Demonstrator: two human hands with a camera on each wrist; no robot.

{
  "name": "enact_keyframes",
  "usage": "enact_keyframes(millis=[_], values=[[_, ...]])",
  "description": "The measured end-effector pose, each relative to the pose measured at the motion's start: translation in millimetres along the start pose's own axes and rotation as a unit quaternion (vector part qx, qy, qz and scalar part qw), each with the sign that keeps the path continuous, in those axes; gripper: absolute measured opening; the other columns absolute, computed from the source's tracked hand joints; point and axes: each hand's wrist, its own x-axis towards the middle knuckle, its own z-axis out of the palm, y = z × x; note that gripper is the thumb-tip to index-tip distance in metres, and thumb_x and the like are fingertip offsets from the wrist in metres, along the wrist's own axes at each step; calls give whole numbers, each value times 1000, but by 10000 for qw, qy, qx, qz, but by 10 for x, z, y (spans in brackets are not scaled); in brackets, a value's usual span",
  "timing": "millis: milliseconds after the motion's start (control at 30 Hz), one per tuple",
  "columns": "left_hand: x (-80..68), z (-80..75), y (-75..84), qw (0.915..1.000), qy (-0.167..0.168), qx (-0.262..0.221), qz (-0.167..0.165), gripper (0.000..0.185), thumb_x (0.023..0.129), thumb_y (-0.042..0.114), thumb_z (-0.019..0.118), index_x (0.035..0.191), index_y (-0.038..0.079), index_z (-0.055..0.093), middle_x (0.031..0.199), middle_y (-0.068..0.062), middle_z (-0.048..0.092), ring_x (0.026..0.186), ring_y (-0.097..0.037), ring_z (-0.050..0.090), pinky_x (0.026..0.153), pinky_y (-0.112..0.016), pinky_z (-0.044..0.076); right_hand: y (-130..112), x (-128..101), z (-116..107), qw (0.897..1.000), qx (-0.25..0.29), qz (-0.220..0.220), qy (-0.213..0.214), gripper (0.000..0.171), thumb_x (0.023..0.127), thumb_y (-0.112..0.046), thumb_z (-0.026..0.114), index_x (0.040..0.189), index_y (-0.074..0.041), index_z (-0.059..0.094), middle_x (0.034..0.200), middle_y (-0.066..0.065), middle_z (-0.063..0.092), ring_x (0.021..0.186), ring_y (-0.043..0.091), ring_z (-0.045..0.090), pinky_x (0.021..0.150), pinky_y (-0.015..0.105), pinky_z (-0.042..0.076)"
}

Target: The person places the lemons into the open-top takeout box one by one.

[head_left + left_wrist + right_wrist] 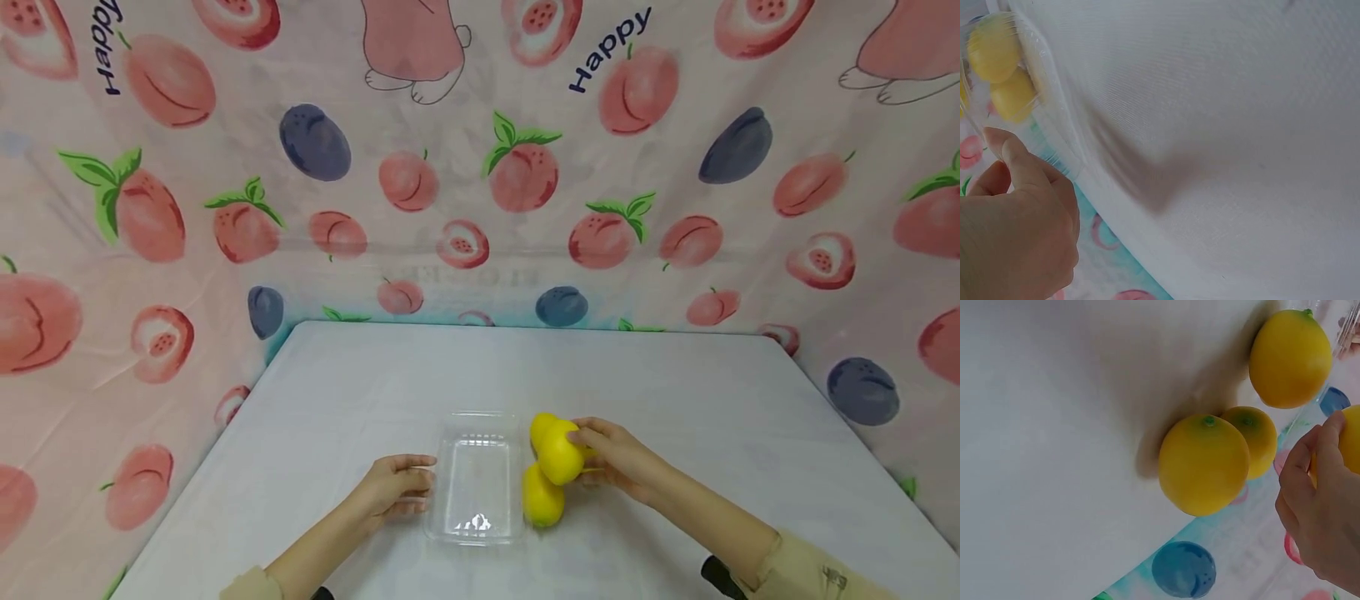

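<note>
Lemon (561, 454) gripped in right hand (617, 457); clear tray (480, 492) just beside left hand (396, 486), fingers relaxed.

Held lemon (1352, 439) cropped, R-wrist cam

Clear glossy plastic container (480, 483), smooth satin-skinned lemons (1204, 465), matt woven-looking tablecloth (315, 417)

A pink cloth (450, 133) printed with peaches hangs behind a white tabletop (345, 375). "Happy" (609, 50) is lettered near its top.
</note>
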Motion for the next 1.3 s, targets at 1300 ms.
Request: enact_keyframes(millis=[1300], values=[[2,81,-11,9996,233,85,-93,43,87,3,59,127,-8,48,90,-6,62,74,-13,58,66,-25,59,-309,784,763,9866,-1605,64,-290,43,87,-22,66,123,-4,52,98,13,57,75,21,59,73,37,60]])
